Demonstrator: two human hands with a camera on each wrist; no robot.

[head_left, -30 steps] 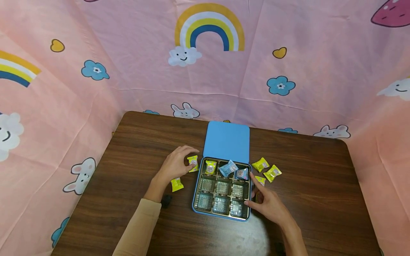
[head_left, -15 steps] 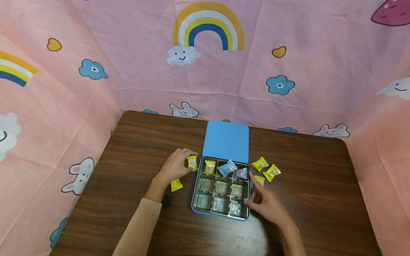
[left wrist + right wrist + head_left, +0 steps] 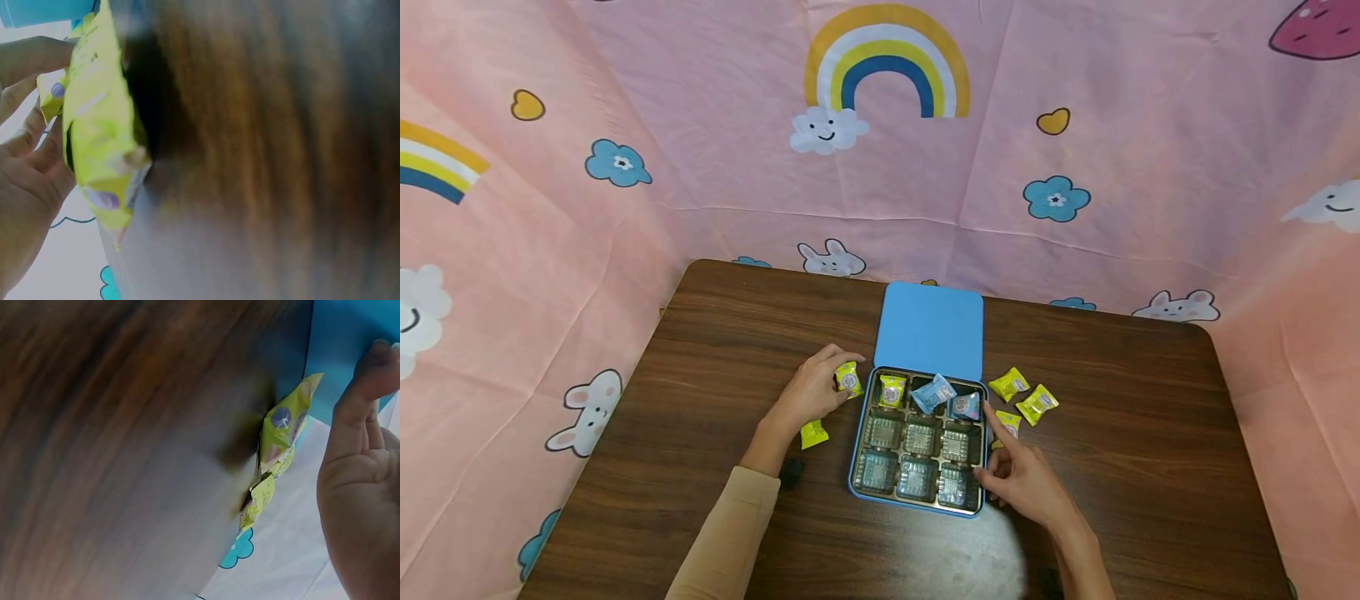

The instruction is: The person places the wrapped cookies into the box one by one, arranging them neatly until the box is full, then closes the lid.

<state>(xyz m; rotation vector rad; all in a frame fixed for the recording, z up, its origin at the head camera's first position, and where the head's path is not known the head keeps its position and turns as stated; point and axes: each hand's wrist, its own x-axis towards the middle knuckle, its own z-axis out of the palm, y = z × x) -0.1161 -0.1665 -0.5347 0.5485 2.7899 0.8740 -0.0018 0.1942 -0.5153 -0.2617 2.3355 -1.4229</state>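
Observation:
My left hand (image 3: 812, 388) pinches a yellow wrapped candy (image 3: 848, 379) between thumb and fingers, just left of a blue tin (image 3: 917, 508). In the left wrist view that candy (image 3: 52, 94) shows between the fingertips, partly behind a nearer yellow candy (image 3: 103, 125). The tin holds a gold divided tray (image 3: 902, 452); its back row carries a yellow candy (image 3: 892, 391) and two blue candies (image 3: 933, 394). My right hand (image 3: 1030, 479) rests against the tin's right side, index finger stretched along it and thumb at the rim. Its other fingers are partly hidden.
The tin's blue lid (image 3: 929, 330) lies opened out behind it. Right of the tin lie yellow candies (image 3: 1037, 405), one close to my right hand (image 3: 284, 425). Another yellow candy (image 3: 813, 433) lies near my left wrist. A patterned pink cloth (image 3: 917, 192) hangs behind the wooden table (image 3: 1150, 467).
The left fingers have closed on the yellow candy, which has shifted slightly left and back and tilted. The right hand's lower fingers have moved, showing more of the yellow candy beside the tin.

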